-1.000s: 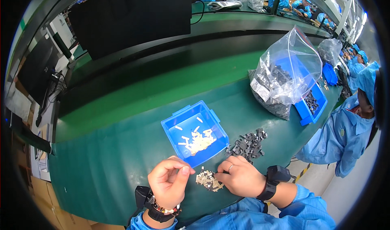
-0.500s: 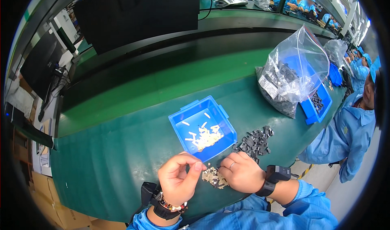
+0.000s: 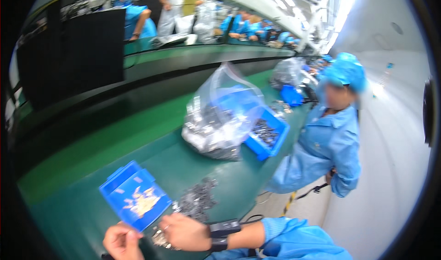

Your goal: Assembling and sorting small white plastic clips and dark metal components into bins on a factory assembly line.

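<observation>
My left hand (image 3: 122,241) is at the lower edge, thumb and finger closed in a pinch; blur hides anything between them. Close by on the right, my right hand (image 3: 186,232) curls its fingers down at a small pile of beige and dark pieces (image 3: 161,240). What those fingertips hold, if anything, is hidden. Just beyond both hands stands a blue plastic bin (image 3: 111,185) with many thin cream-coloured strips (image 3: 143,202) in it. A loose heap of small black plastic parts (image 3: 198,199) lies on the green table, past my right hand.
Farther along the table (image 3: 161,156) stands a clear plastic bag (image 3: 216,122) of dark parts, beside another blue bin (image 3: 275,140) holding black pieces. A person in blue workwear (image 3: 328,140) is at the right. A black monitor (image 3: 73,53) stands at the far left.
My view has swung to the right, so the table, bins and hands appear farther left and lower. The neighbouring person shows more fully. Both hands stay near the small pile.
</observation>
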The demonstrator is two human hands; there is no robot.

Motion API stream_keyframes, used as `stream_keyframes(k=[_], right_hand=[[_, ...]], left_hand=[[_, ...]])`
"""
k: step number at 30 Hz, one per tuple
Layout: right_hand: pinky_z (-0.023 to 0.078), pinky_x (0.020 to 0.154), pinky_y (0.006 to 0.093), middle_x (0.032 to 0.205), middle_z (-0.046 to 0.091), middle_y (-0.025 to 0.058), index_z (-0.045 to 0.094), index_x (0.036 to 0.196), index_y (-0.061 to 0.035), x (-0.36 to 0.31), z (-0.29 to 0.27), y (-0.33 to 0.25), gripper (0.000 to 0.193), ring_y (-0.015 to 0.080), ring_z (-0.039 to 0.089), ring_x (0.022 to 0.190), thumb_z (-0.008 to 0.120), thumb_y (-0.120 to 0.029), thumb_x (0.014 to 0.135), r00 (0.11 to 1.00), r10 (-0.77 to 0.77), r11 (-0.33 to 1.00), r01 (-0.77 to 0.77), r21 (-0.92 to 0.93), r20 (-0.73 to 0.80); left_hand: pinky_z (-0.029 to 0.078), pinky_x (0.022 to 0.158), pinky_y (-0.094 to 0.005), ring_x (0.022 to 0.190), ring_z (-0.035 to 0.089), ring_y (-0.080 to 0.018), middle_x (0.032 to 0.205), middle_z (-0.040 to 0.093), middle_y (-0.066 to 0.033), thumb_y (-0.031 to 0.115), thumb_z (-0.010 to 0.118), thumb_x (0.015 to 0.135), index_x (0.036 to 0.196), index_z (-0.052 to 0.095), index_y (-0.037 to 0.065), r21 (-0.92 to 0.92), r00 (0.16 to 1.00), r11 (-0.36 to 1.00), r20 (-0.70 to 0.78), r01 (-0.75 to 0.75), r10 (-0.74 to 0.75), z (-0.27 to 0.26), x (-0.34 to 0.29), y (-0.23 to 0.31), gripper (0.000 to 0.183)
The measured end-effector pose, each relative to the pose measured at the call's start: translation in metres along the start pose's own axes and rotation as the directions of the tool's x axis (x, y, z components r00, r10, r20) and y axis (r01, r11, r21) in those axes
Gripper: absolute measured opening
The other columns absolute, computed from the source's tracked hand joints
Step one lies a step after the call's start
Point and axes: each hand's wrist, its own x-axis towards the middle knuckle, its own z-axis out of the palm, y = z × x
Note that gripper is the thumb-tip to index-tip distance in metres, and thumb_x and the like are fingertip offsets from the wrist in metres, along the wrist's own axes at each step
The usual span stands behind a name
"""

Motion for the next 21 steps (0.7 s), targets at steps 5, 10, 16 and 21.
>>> stream_keyframes(k=[5, 10, 16, 21], right_hand=[[0.043, 0.070, 0.0346, 0.082, 0.058, 0.0016, 0.067, 0.087, -0.0106, -0.005, -0.004, 0.010, 0.018, 0.0214, 0.055, 0.082, 0.064, -0.024, 0.076, 0.996, 0.067, 0.997, -0.069, -0.023, -0.058], [0.043, 0.073, 0.0344, 0.083, 0.058, 0.0016, 0.067, 0.082, -0.0125, -0.004, -0.021, 0.016, 0.013, 0.0218, 0.055, 0.084, 0.063, -0.024, 0.078, 0.943, 0.117, 0.954, -0.019, 0.298, -0.313], [0.046, 0.072, 0.0368, 0.092, 0.062, 0.0038, 0.066, 0.085, -0.0091, 0.007, -0.051, 0.018, 0.006, 0.0255, 0.059, 0.082, 0.070, -0.011, 0.081, 0.814, 0.214, 0.814, 0.157, 0.560, -0.540], [0.047, 0.072, 0.0373, 0.091, 0.062, 0.0045, 0.066, 0.085, -0.0083, 0.015, -0.051, 0.015, 0.004, 0.0259, 0.059, 0.084, 0.068, -0.008, 0.081, 0.793, 0.169, 0.798, 0.238, 0.553, -0.586]], left_hand=[[0.047, 0.074, -0.0254, 0.078, 0.058, -0.0138, 0.088, 0.062, -0.0074, 0.000, 0.060, 0.092, 0.096, 0.058, 0.001, -0.085, 0.992, 0.996, 0.121, -0.031, 0.041, 0.009, 0.008, -0.002, 0.005], [0.047, 0.073, -0.0245, 0.076, 0.058, -0.0132, 0.089, 0.063, -0.0070, 0.002, 0.060, 0.093, 0.098, 0.059, 0.001, -0.024, 0.991, 1.000, 0.133, -0.011, 0.014, 0.013, 0.007, -0.001, 0.006], [0.047, 0.071, -0.0231, 0.078, 0.060, -0.0119, 0.095, 0.067, -0.0083, 0.016, 0.063, 0.095, 0.109, 0.062, -0.004, -0.064, 0.893, 0.961, 0.391, 0.268, -0.223, 0.003, 0.005, -0.007, 0.024], [0.050, 0.079, -0.0280, 0.084, 0.063, -0.0160, 0.097, 0.067, -0.0102, 0.017, 0.069, 0.091, 0.113, 0.059, -0.003, -0.232, 0.850, 0.907, 0.485, 0.350, -0.204, -0.009, 0.006, -0.019, 0.032]])
